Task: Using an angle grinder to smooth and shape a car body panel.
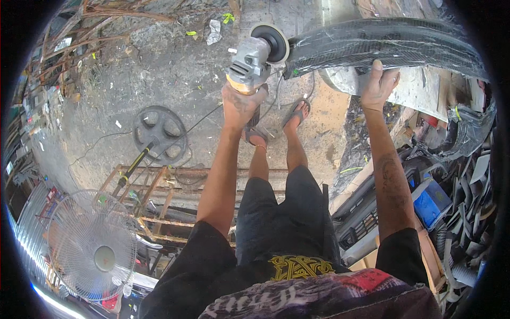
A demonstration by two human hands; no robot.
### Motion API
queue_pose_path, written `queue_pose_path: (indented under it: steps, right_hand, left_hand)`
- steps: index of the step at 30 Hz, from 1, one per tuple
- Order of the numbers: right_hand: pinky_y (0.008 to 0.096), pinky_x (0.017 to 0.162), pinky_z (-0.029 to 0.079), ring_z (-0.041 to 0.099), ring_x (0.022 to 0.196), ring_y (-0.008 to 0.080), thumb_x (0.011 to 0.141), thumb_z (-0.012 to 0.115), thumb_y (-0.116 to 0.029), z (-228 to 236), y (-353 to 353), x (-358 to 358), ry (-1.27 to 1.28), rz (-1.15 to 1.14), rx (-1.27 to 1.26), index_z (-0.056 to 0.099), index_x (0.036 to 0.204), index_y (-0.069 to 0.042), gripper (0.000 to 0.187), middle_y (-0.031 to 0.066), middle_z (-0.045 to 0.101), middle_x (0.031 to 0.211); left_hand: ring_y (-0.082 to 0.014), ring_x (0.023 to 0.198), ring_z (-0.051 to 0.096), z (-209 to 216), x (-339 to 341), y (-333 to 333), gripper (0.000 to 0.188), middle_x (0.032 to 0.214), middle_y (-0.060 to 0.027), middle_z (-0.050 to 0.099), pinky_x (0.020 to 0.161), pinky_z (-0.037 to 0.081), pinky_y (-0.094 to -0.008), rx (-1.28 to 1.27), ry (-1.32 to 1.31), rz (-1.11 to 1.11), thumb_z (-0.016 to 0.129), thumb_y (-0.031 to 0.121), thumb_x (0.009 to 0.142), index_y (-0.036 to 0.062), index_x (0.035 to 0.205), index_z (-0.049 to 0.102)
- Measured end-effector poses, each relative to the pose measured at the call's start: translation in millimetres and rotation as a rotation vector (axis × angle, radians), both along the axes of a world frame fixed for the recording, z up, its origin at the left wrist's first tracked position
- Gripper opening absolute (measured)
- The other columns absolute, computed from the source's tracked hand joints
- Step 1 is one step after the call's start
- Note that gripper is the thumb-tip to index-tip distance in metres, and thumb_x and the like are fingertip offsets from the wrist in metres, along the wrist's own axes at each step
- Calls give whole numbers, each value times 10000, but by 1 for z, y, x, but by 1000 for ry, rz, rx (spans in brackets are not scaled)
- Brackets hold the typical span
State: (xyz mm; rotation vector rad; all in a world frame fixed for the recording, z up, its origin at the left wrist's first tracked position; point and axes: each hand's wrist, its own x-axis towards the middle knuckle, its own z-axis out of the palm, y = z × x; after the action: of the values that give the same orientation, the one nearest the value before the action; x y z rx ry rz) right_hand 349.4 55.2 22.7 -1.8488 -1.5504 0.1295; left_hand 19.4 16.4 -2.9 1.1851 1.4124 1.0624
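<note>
My left hand (241,106) is wrapped round the body of an angle grinder (248,64) with a grey head and a yellowish rear part. Its round disc (275,45) has a dark centre and a pale rim, and stands close against the left end of a long black curved panel (382,45). I cannot tell whether disc and panel touch. Pale scuffs and streaks mark the panel's surface. At the panel's lower edge, my right hand (380,87) grips it, with some fingers hidden behind it.
A standing fan (93,244) with a round black base (159,134) is at the left. A dark cord (206,118) crosses the floor. Rusty metal frames lie at the upper left. Scrap panels and a blue container (429,204) crowd the right side.
</note>
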Motion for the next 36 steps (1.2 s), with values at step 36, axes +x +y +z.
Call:
queue_pose_path:
  steps: [36]
  right_hand:
    - [520,1131,257,440,1244,393,1039,527,-540,2,0,-3,32,-35,2,456,1444,25,699,239,572,1291]
  left_hand:
    - [-142,766,696,-7,-3,-6,254,875,-51,760,736,551,-317,-91,-11,-19,783,97,744,-12,969,740]
